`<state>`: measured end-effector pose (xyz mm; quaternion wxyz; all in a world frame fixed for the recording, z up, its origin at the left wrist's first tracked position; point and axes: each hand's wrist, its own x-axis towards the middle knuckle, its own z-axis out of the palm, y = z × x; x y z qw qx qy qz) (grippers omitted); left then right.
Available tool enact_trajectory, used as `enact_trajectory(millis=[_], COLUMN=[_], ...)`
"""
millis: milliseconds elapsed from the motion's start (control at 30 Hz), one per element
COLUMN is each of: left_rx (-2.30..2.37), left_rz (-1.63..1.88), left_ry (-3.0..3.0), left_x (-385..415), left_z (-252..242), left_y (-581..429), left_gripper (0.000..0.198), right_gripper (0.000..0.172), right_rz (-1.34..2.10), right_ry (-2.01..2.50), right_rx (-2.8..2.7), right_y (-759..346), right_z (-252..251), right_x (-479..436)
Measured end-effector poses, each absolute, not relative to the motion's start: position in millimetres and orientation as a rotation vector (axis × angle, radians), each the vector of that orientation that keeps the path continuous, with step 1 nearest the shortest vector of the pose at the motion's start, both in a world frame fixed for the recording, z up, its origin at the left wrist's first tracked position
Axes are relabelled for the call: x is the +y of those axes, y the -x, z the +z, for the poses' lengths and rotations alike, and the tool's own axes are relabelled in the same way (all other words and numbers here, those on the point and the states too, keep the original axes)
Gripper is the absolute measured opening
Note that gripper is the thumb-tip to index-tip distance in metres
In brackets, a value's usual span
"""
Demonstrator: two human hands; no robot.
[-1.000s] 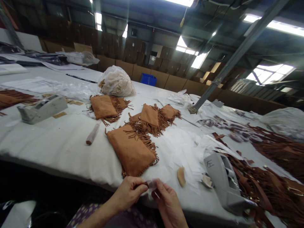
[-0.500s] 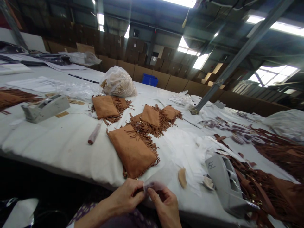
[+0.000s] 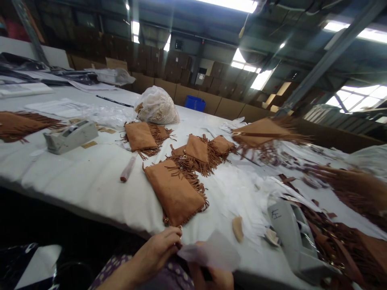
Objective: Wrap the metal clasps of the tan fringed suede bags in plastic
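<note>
A flat tan suede pouch (image 3: 175,193) with brown fringe lies at the table edge in front of me. My left hand (image 3: 159,251) is closed just below its lower corner, beside a small metal ring (image 3: 180,228); what the fingertips pinch is hidden. A small translucent sheet (image 3: 219,253), like thin paper or plastic, is held by my right hand (image 3: 222,278), which is partly covered by it. The sheet's left corner reaches close to my left fingers.
More fringed pouches (image 3: 196,148) lie beyond. A blurred fringed pouch (image 3: 263,133) is in the air at right. Tape dispensers stand left (image 3: 71,137) and right (image 3: 292,237), near brown straps (image 3: 335,245). A brown-ended tool (image 3: 128,169) and a stuffed plastic bag (image 3: 159,105) are on the table.
My hands have drawn apart slightly, and the translucent sheet now stands spread in front of my right hand. A fringed pouch has come into view in the air at the right.
</note>
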<state>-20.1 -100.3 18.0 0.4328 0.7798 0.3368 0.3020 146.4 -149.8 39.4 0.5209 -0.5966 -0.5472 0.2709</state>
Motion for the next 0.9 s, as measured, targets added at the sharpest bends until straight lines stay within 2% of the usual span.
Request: enact_trajectory(millis=[233, 333, 467, 567, 600, 667, 767, 833, 900], left_rx=[0.854, 0.91, 0.963, 0.838, 0.807, 0.825, 0.942, 0.972, 0.943], left_rz=[0.901, 0.954, 0.779, 0.468, 0.384, 0.288, 0.33, 0.384, 0.397], left_ry=[-1.801, -1.413, -0.612, -0.391, -0.383, -0.436, -0.619, -0.743, -0.834], left_x=[-103, -109, -124, -140, -145, -152, -154, -153, -156], left_z=[23, 19, 9, 5, 4, 3, -1, -4, -5], left_y=[25, 44, 100, 137, 144, 148, 145, 147, 154], left_gripper=[0.013, 0.012, 0.042, 0.074, 0.077, 0.068, 0.049, 0.048, 0.045], right_gripper=[0.013, 0.012, 0.023, 0.024, 0.024, 0.027, 0.026, 0.017, 0.019], right_rz=[0.636, 0.477, 0.094, 0.0, 0.005, 0.034, 0.194, 0.477, 0.861], right_ry=[1.448, 1.282, 0.898, 0.805, 0.804, 0.821, 0.86, 0.952, 1.165], right_rx=[-1.474, -1.652, -2.077, -2.258, -2.3, -2.367, -2.334, -2.186, -1.886], right_y=[-137, -130, -101, -74, -66, -55, -52, -59, -71], right_z=[15, 17, 19, 11, 6, -4, -14, -17, -18], right_x=[-145, -145, -140, -138, -138, -139, -143, -144, -144])
